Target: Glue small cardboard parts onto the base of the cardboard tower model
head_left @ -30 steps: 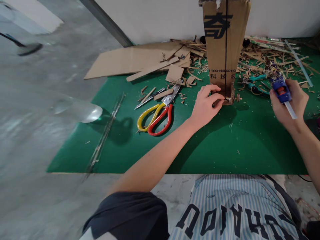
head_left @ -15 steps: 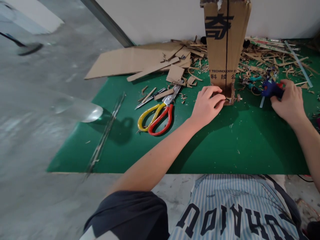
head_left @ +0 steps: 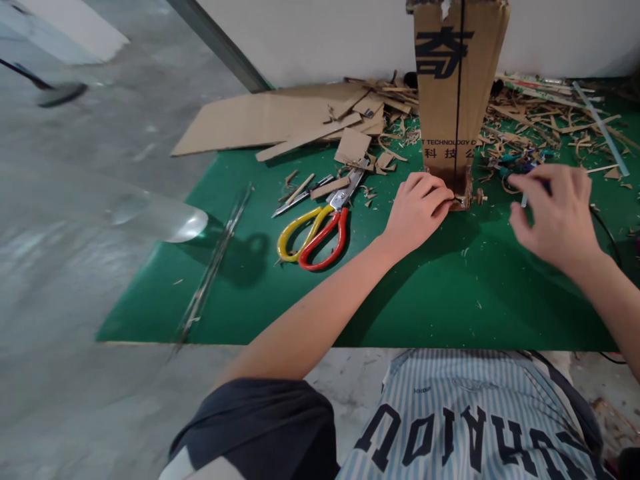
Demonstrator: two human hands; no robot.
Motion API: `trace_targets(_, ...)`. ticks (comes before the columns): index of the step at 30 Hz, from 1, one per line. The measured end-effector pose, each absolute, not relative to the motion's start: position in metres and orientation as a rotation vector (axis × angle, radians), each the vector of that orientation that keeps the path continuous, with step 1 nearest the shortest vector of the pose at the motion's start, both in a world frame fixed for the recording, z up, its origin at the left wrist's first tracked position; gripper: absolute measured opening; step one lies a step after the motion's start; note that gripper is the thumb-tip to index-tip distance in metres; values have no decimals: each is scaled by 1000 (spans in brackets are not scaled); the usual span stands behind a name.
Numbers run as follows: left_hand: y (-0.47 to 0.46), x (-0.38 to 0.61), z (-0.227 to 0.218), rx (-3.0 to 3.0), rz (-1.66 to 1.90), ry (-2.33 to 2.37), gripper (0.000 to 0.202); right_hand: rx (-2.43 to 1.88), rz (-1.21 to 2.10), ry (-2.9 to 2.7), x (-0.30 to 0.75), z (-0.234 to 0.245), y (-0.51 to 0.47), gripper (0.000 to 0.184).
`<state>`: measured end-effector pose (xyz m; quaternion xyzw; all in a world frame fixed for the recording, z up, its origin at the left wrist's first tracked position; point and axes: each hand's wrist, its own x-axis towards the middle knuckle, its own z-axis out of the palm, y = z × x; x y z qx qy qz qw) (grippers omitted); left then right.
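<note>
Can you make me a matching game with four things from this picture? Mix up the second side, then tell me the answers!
Things:
1. scissors
2. left hand
3. cardboard tower
4. tabletop

Clues:
A. at the tower's base
B. green
C. partly yellow, partly red
D. upright, with a dark line down its front

Right pairs: 1-C, 2-A, 3-D, 4-B

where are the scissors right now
In the head view, the scissors lie on the green table, left of the left hand, blades towards the cardboard scraps.
</note>
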<state>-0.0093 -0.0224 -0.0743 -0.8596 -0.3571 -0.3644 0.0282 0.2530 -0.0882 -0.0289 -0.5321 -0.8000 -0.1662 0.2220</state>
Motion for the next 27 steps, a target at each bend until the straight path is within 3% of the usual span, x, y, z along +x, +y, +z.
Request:
trace_targets(4,-22,-10,-75,-2662,-1115,-1084,15,-1217,-440,-2507,214,-23,-100,44)
trace_targets(10,-22,-9,-76,-2683,-1107,-1110,16,-1234,-493,-2496,198,-42,-91,36)
trace_targets(27,-25,-11,-65,-2712,-952,-1132,23,-1323,-837,-2434,198,-49,-88,40)
